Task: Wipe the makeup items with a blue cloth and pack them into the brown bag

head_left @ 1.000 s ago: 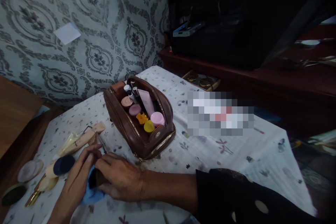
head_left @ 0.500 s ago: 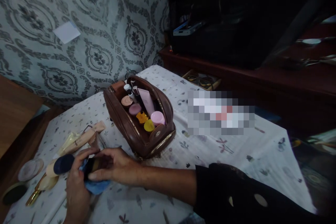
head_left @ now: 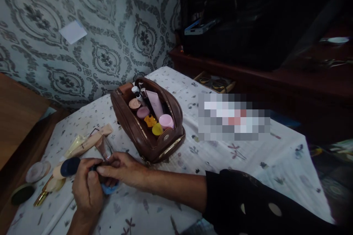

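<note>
Low at the left, my two hands meet around a small dark container, which their fingers mostly hide; its exact kind does not show. My right hand [head_left: 124, 170] pinches it between thumb and fingers. Wrapped close beside it, my left hand [head_left: 88, 185] is closed, with a blue cloth [head_left: 110, 188] showing beneath the hands. Just beyond the fingers lies a brownish-pink squeeze tube [head_left: 104, 147]. Up and to the right, an unzipped brown toiletry bag [head_left: 132, 126] holds several cosmetics, including a pink tube [head_left: 154, 103], a pink-lidded jar [head_left: 166, 121] and a yellow-lidded one [head_left: 157, 129].
Left of my hands are a bottle with a dark blue cap [head_left: 70, 167], a gold-capped bottle [head_left: 41, 198], a round compact [head_left: 38, 171], a dark round lid [head_left: 22, 194] and beige tubes [head_left: 89, 142]. A blurred-out item [head_left: 234, 117] lies right on the patterned tablecloth [head_left: 220, 158].
My left hand has turned and closed further over the dark container, so less of it and of the blue cloth shows. The view has shifted slightly.
</note>
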Demonstrator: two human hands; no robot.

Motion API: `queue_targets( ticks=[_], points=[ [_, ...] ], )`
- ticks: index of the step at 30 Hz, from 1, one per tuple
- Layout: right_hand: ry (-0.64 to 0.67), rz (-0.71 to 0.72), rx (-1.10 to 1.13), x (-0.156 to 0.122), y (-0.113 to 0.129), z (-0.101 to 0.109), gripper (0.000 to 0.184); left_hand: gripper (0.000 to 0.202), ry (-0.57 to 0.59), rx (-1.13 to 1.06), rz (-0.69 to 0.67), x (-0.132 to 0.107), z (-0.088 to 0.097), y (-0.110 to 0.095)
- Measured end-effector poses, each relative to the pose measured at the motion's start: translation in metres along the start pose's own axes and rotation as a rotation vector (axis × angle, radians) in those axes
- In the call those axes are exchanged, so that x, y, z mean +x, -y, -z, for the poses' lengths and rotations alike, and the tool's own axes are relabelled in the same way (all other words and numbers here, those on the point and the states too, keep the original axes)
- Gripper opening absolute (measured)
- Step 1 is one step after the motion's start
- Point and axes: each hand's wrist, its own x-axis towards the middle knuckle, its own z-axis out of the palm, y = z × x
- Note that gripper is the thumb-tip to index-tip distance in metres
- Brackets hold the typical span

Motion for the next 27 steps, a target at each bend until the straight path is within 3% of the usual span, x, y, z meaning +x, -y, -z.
queue_targets(
  ticks=[5,13,18,21,27],
  points=[
    [0.010,0.029,-0.007,0.002,-0.002,0.002,0.079,0.033,-0.011,-0.039,0.143,-0.001,0.000,-0.004],
    [0.037,0.126,-0.120,-0.001,0.003,0.007,0.068,0.049,0.006,-0.247,0.309,0.011,-0.006,-0.015],
    [0.053,0.208,-0.235,0.000,0.007,0.009,0.060,0.055,-0.080,-0.354,0.465,0.012,-0.008,-0.013],
    [0.061,0.248,-0.293,0.003,0.007,0.011,0.060,0.056,-0.050,-0.389,0.481,0.009,-0.008,-0.013],
    [-0.022,0.332,-0.375,0.003,0.011,0.014,0.053,0.048,0.046,-0.479,0.373,-0.001,-0.017,-0.012]
  ],
)
